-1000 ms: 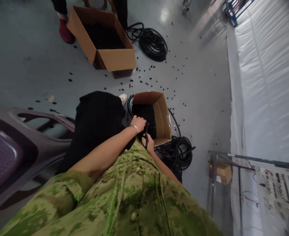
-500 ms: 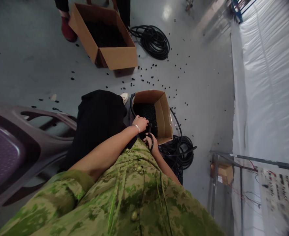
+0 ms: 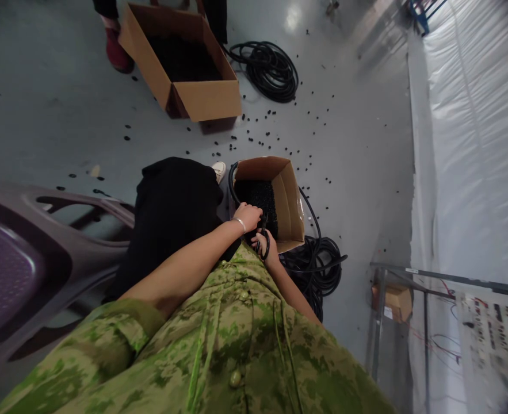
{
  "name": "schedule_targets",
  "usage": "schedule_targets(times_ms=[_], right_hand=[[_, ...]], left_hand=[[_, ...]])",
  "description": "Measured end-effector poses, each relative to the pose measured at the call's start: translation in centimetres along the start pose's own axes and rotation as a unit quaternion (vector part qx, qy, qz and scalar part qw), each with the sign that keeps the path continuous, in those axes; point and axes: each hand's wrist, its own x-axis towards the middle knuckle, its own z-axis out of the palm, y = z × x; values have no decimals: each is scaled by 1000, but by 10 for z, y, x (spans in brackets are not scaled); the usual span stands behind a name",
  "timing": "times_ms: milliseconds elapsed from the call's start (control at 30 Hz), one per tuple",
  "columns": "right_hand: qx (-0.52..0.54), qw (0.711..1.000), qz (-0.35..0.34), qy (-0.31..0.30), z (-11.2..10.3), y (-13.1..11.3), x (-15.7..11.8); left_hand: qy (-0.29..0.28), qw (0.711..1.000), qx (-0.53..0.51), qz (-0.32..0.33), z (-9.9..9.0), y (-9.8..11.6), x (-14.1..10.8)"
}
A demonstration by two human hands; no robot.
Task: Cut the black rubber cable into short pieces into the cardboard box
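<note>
Over the near cardboard box (image 3: pixel 290 201), my right hand (image 3: pixel 266 244) is closed on black-handled scissors (image 3: pixel 266 246), whose blades point up toward my other hand. My left hand (image 3: pixel 249 217), with a band at the wrist, has its fingers closed at the box's near left part, around the black hose (image 3: pixel 232 179) as far as I can tell; the grip itself is hidden. The hose runs along the box's left side. Many small black pieces (image 3: pixel 260 195) fill the bottom of the box.
Coiled black hose (image 3: pixel 323 264) lies right of the box, another coil (image 3: pixel 273 72) farther ahead. A larger box (image 3: pixel 208 100) of black pieces stands near a person's red shoe (image 3: pixel 118 52). Purple chair (image 3: pixel 3 276) at left; metal frame (image 3: pixel 378 322) at right. Small pieces dot the floor.
The scissors' handles and blades have shifted slightly in my right hand, the blades now nearer my left fingers. My left hand has barely moved.
</note>
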Motion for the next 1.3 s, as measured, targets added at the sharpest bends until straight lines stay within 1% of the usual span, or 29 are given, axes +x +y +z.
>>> schedule_targets(times_ms=[500,767,867,967,1133,1300], right_hand=[[22,1000,-12,-11,-2,3,-1],[8,1000,-18,-4,-1,7,1],[-21,999,-44,0,1,8,1],[-73,995,-72,15,2,10,0],[-173,977,-118,38,1,16,3],[-219,964,-142,57,0,22,10]], left_hand=[[-5,1000,7,11,-2,1,0],[-4,1000,1,20,1,0,1],[-7,1000,4,18,3,-2,2],[-14,1000,6,12,5,-4,4],[-8,1000,-8,-4,10,-8,8],[0,1000,-7,-12,9,-8,6]])
